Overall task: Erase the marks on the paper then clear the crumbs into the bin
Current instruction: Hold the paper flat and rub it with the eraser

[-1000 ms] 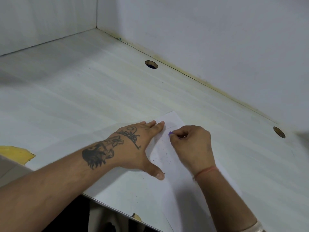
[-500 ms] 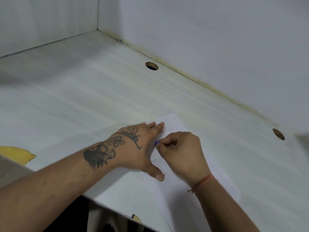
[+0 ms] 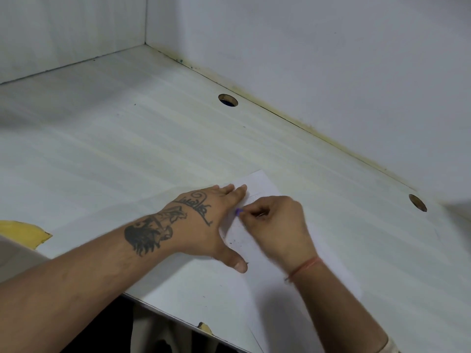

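Firmly left hand pins paper; right hand pinches eraser.

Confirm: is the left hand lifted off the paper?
No, the left hand lies flat with straight fingers pressing the paper onto the desk.

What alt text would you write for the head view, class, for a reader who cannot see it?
A right hand pinches a small purple eraser against a white paper on a pale desk, while the tattooed left hand lies flat, holding the sheet down. Dark crumbs speckle the paper.
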